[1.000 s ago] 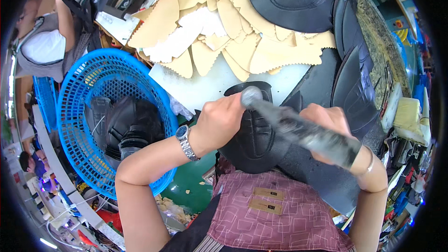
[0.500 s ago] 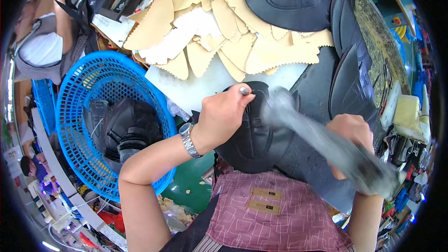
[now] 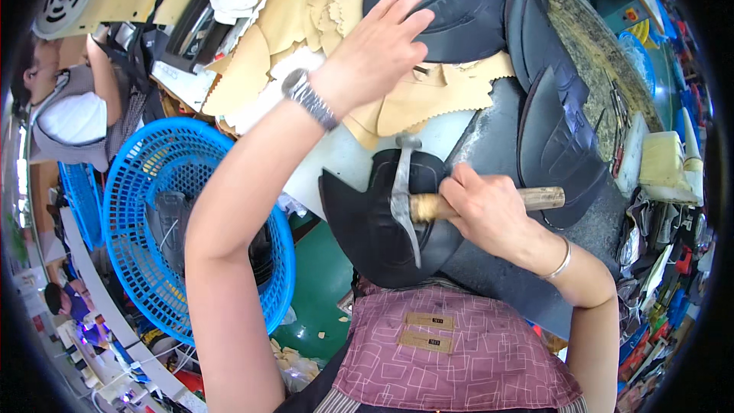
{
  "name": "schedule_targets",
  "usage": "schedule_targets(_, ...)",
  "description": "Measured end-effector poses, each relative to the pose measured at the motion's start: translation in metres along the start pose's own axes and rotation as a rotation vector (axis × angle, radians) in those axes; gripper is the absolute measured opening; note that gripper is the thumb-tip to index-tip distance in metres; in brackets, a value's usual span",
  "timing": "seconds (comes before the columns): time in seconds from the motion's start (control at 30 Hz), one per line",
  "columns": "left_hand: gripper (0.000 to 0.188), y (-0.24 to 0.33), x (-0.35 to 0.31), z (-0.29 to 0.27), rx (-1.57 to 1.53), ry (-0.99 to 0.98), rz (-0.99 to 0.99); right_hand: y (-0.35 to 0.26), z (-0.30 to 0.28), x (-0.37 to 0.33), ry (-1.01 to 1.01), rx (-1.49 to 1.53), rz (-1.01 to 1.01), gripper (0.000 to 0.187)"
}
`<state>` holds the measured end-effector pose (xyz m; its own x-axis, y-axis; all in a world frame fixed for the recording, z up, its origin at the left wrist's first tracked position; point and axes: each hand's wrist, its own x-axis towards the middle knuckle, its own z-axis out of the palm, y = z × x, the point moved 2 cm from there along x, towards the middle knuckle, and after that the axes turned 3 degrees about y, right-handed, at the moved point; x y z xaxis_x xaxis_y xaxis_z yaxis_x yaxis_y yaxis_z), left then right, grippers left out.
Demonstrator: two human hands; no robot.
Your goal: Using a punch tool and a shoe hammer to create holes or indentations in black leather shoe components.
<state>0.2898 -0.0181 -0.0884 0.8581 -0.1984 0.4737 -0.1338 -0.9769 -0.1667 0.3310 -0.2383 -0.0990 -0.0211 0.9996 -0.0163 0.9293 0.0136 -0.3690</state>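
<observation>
Bench: you stand at a crowded worktable (image 3: 344, 157) whose pale top shows only in the middle of the frame, with tan cut pieces and black moulded parts heaped across the upper half.
Right hand: your right hand (image 3: 489, 214), right of centre, is closed around the wooden handle of a hammer (image 3: 417, 203); the metal head lies across the black leather piece (image 3: 375, 233).
Left hand: your left hand (image 3: 375, 53) is spread wide with fingers apart at upper centre, reaching over the tan cut pieces (image 3: 428, 95) toward a dark moulded panel (image 3: 451, 8). It holds nothing that I can see.
Change: half a second ago that left hand pressed on the black leather piece while the hammer swung as a blur at the right; now it has lifted away to the pile and the hammer is sharp and resting.
Meaning: I judge the striking has paused, and the piece lies unheld except for the hammer's weight.
Piece: it sits at lower centre, at the near edge of the bench, just above your patterned apron (image 3: 459, 352).
Around: a blue plastic basket (image 3: 138, 214) with dark items stands at the left; another person's sleeve (image 3: 69, 118) shows at upper left.
</observation>
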Motion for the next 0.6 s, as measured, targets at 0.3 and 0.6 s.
schedule_targets(0.3, 0.011, 0.014, -0.004, -0.029, -0.312, 0.029, -0.051, 0.122, -0.069, -0.11, 0.39, -0.206, 0.612, 0.021)
schedule_targets(0.6, 0.016, 0.16, -0.082, -0.085, -1.117, -0.418, -0.466, 0.075, -0.071, -0.082, 0.391, 0.174, 0.499, 0.019)
